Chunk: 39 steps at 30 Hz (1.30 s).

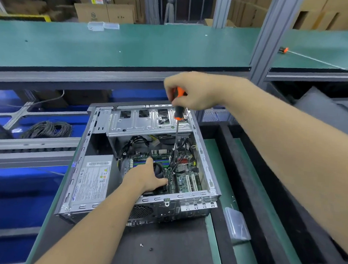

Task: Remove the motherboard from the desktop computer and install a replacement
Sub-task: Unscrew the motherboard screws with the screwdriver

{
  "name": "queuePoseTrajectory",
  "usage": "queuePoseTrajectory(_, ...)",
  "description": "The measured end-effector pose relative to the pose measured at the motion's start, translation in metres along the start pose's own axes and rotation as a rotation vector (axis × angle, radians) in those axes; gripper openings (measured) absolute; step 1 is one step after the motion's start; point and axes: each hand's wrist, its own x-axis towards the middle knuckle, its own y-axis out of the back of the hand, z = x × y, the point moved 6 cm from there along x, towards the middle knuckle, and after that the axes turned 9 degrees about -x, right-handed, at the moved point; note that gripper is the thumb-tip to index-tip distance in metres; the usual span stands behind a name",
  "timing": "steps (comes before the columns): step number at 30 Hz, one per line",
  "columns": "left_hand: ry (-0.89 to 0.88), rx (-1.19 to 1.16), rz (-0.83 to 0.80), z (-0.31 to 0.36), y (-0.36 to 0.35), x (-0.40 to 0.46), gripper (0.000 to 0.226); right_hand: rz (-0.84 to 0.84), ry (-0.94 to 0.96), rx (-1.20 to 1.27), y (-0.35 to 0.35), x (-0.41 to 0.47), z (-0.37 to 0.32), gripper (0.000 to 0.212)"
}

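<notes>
Open desktop case point(98, 147) lies on its side on the dark mat of the tabletop point(166, 253), motherboard point(178, 171) still seated in the case floor, right of the grey power supply point(93, 179). Board partly hidden by black cables, the left hand and the drive cage point(149, 122) overhanging its far end; screwdriver tip lost among cables, can't tell which screw it meets. Left hand point(145, 177) reaches in over the near case wall, grip released, fingers spread and resting on the cooler area mid-board, fingertips hard to make out. Right hand point(190, 89) raised above the far case edge, grip clenched round the orange-black handle of the screwdriver point(177, 119), shaft upright, pointing down into the board's far-right part. Right forearm cut off at frame's right edge. Case near corner sits close to the mat's left edge; black foam tray point(267, 200) just beside the case on the right, clear plastic bag point(236, 225) lying on it. Two small screws point(141, 245) loose on the mat in front.
</notes>
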Motion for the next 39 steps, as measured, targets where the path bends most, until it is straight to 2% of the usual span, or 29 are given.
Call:
queuePoseTrajectory(2,0.0,-0.013,-0.003,-0.001,0.001,-0.002,0.099,0.032,-0.054,0.04,-0.001,0.002,-0.005,0.015)
queuePoseTrajectory(6,-0.005,-0.02,0.0,-0.002,-0.001,-0.002,0.1,0.07,-0.28,0.068,-0.002,0.007,0.002,0.029)
queuePoseTrajectory(9,-0.003,-0.017,0.001,-0.003,-0.001,0.0,0.101,0.051,-0.296,-0.021,0.001,0.013,-0.006,0.031)
queuePoseTrajectory(12,-0.006,-0.015,-0.001,-0.002,-0.001,0.001,0.099,0.07,-0.332,0.012,0.01,0.014,-0.006,0.029)
queuePoseTrajectory(14,-0.005,-0.011,-0.004,-0.002,-0.002,0.0,0.098,0.018,-0.363,-0.016,0.011,0.011,-0.003,0.015)
queuePoseTrajectory(17,0.001,-0.001,-0.003,-0.002,-0.002,0.0,0.099,-0.054,-0.432,-0.165,0.01,0.008,0.0,0.039)
queuePoseTrajectory(20,0.006,0.001,-0.001,-0.002,-0.002,0.0,0.099,-0.097,-0.389,-0.262,0.008,0.01,-0.001,0.043)
queuePoseTrajectory(23,0.013,0.003,-0.007,-0.002,-0.002,0.001,0.098,-0.114,-0.255,-0.208,0.007,0.014,-0.011,0.016)
queuePoseTrajectory(24,0.016,0.001,-0.008,-0.002,-0.003,0.001,0.098,-0.106,-0.215,-0.141,0.007,0.015,-0.015,0.014)
queuePoseTrajectory(26,0.023,-0.001,-0.008,-0.003,-0.003,0.001,0.099,-0.105,-0.155,-0.044,0.005,0.014,-0.023,0.029)
queuePoseTrajectory(27,0.025,0.001,-0.006,-0.003,-0.003,0.001,0.1,-0.096,-0.148,-0.037,0.004,0.016,-0.024,0.029)
queuePoseTrajectory(29,0.025,-0.001,-0.006,-0.003,-0.003,0.0,0.101,-0.082,-0.208,-0.094,0.002,0.019,-0.021,0.021)
queuePoseTrajectory(31,0.023,-0.003,-0.005,-0.003,-0.003,-0.001,0.101,-0.092,-0.33,-0.224,0.005,0.02,-0.01,0.045)
queuePoseTrajectory(32,0.022,-0.001,-0.003,-0.003,-0.002,-0.001,0.101,-0.09,-0.356,-0.265,0.006,0.021,-0.005,0.049)
queuePoseTrajectory(39,0.027,0.015,-0.004,-0.002,-0.003,0.0,0.102,-0.053,-0.268,-0.254,0.003,0.013,0.015,0.034)
